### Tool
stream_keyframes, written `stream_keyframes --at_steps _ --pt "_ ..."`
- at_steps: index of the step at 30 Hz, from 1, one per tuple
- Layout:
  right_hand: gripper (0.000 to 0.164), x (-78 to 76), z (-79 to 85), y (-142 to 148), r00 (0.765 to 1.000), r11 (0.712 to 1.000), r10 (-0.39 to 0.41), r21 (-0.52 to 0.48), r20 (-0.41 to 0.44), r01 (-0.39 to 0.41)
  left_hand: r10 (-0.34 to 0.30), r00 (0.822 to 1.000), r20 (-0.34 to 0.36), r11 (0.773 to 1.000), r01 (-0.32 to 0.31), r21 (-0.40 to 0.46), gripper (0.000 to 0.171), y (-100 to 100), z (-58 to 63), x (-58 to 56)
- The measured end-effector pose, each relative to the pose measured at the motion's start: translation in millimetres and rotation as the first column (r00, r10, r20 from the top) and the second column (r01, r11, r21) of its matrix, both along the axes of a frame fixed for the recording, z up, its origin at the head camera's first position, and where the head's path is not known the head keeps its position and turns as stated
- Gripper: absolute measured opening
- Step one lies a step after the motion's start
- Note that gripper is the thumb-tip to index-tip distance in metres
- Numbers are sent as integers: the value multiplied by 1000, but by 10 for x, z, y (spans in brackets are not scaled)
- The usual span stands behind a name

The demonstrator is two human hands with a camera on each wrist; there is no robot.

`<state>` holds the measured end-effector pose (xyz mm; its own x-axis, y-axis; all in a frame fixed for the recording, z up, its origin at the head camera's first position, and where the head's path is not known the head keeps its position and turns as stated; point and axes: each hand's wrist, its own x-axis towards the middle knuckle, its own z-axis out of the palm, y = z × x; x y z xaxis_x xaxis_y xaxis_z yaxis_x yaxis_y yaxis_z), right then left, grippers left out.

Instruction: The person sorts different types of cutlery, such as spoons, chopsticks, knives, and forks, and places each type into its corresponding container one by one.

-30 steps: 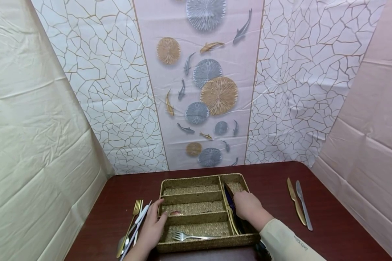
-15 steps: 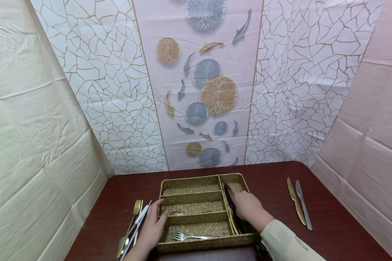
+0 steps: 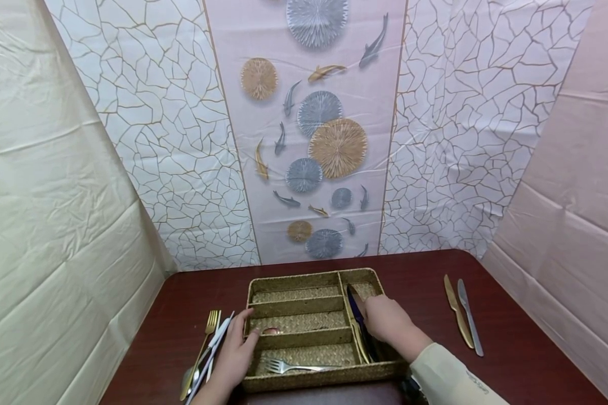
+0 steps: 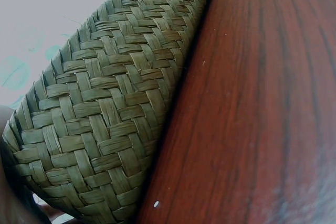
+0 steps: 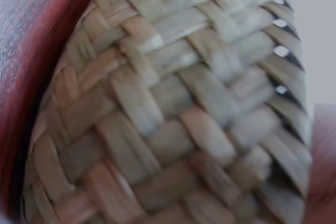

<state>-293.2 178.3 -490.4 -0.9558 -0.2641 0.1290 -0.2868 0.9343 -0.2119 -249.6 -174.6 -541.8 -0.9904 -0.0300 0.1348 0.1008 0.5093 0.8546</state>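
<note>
Fingers of your left hand lie relaxed on the woven tray's left wall, steadying it, while your right hand curls over knives in its right compartment; whether it pinches them I cannot tell.

Head view: high, looking down. Both wrist views: pressed close against woven tray wall; all 3 share it.
</note>
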Motion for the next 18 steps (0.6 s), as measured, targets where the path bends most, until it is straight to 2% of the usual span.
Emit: stream_keyframes --at_steps 3,8,15,18 --pt "47 7 60 39 1000 999 -17 -50 5 17 -2 1000 -2 1000 2 3 55 -1 -5 -2" --pt "49 -23 137 183 996 989 -77 -122 34 81 -7 1000 -5 1000 7 4 53 -3 -11 -2" --pt "11 -28 238 459 993 977 -118 -177 21 120 -14 1000 -4 1000 14 9 54 -4 -10 -8" --pt "12 -26 273 578 990 975 -140 -172 24 142 -12 1000 0 1000 12 8 54 -3 -14 -9"
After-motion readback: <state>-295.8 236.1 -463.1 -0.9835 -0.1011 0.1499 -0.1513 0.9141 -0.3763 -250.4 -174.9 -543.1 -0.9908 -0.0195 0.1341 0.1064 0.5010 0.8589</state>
